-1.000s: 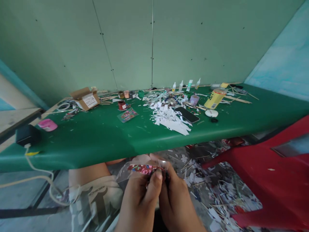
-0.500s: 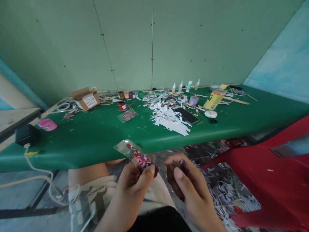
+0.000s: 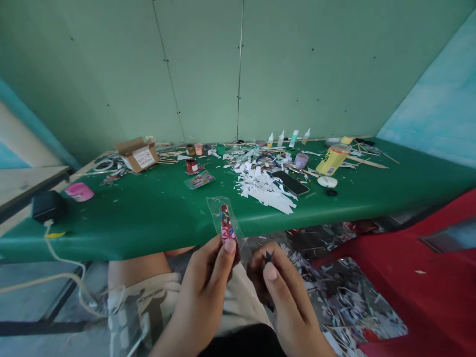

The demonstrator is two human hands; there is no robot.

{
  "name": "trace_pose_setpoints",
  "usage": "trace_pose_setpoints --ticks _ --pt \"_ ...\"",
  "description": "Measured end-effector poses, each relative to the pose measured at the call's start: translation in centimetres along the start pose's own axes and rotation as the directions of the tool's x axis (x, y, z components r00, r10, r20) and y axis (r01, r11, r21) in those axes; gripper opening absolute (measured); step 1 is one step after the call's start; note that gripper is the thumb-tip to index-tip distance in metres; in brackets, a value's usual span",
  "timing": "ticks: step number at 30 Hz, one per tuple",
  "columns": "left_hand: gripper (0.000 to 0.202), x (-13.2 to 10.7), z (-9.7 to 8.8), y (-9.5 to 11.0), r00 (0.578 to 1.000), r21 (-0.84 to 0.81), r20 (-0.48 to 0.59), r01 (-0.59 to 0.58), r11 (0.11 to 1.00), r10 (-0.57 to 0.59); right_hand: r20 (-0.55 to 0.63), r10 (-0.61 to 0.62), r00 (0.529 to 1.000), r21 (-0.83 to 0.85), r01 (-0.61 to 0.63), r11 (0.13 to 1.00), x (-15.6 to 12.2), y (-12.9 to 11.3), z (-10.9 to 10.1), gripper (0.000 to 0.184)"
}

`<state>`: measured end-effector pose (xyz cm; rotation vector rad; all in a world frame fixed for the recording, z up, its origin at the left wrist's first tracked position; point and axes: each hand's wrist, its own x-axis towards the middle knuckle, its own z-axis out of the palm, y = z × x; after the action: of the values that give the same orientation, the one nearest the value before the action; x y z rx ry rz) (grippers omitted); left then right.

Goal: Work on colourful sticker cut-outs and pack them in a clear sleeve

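Observation:
Above my lap, my left hand point(image 3: 213, 270) grips a dark red strip with pink, green and blue flecks point(image 3: 225, 223), held nearly upright between thumb and fingers. A piece of clear plastic film point(image 3: 214, 206) lies around and behind the strip. Just to the right, my right hand point(image 3: 282, 282) is curled closed, its thumb pressed toward the index finger. A small dark pointed thing point(image 3: 268, 257) pokes out of that pinch; most of it is hidden, so I cannot tell its kind. The two hands are close but apart.
On the green-covered table point(image 3: 148, 213) lie white paper scraps point(image 3: 264, 186), a phone point(image 3: 290, 183), a red paint jar point(image 3: 192, 165), a flecked sheet point(image 3: 201, 179), a yellow container point(image 3: 332, 159) and a cardboard box point(image 3: 137, 154). A red chair point(image 3: 427, 277) stands right; scraps litter the floor.
My left hand has turned the flecked strip from a leftward slant to nearly upright. My right hand has shifted slightly left and stays curled. The camera view has moved slightly.

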<state>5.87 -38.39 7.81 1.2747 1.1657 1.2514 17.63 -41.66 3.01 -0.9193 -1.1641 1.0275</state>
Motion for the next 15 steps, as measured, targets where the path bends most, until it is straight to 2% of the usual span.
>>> trace_pose_setpoints --ticks 2,4,7,9,11,13,15 --pt "0.024 -0.2 0.1 0.3 0.999 0.021 -0.013 -0.036 0.999 0.037 -0.010 -0.026 1.000 -0.091 0.025 0.996 0.4 -0.5 -0.1 0.033" --pt "0.024 -0.3 0.0 0.2 1.000 -0.014 -0.013 0.021 1.000 -0.022 0.016 -0.026 1.000 -0.127 0.027 0.992 0.9 -1.0 -0.1 0.037" --pt "0.025 -0.4 -0.3 -0.7 0.994 -0.083 0.023 0.112 0.990 -0.111 0.035 0.043 0.998 -0.075 -0.040 0.996 1.3 -1.1 0.2 0.041" --pt "0.022 -0.4 -0.5 -1.3 0.996 -0.093 0.040 0.081 0.992 -0.078 0.012 0.071 0.997 -0.033 -0.071 0.997 1.3 -0.6 0.5 0.044" --pt "0.017 -0.2 -0.6 -1.6 1.000 -0.082 0.010 0.022 0.996 -0.022 -0.012 0.069 0.998 -0.004 -0.069 0.998 1.0 0.0 0.7 0.044" --pt "0.014 0.0 -0.6 -1.5 1.000 -0.046 -0.025 -0.020 0.999 0.019 -0.021 0.053 0.998 0.024 -0.053 0.998 0.9 0.3 0.9 0.041" --pt "0.010 0.1 -0.5 -1.1 0.999 0.007 -0.002 -0.042 0.999 0.042 -0.008 0.032 0.999 0.044 -0.032 0.998 1.0 0.1 0.9 0.037"
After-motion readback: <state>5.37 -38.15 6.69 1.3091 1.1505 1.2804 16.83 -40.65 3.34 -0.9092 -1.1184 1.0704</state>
